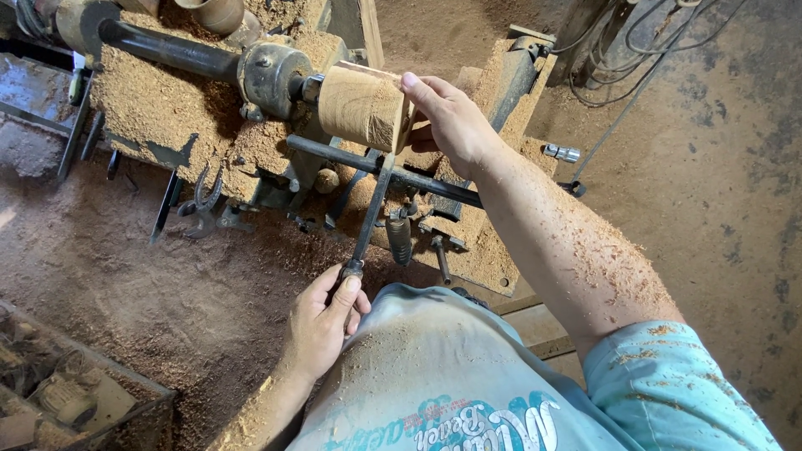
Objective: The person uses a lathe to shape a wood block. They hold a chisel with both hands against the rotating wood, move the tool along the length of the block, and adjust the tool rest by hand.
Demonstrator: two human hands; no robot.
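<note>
A pale wooden cylinder is mounted on a lathe buried in sawdust. My right hand is cupped over the far end of the cylinder, thumb along its rim. My left hand grips the handle end of a long dark metal chisel. The chisel lies across the black tool rest bar, and its tip reaches up under the cylinder. Sawdust covers both forearms.
A dark spindle shaft runs left from the lathe head. Clamps and bolts stick out of the sawdust below the rest bar. Cables hang at top right over a dirt floor. A box with a motor sits at bottom left.
</note>
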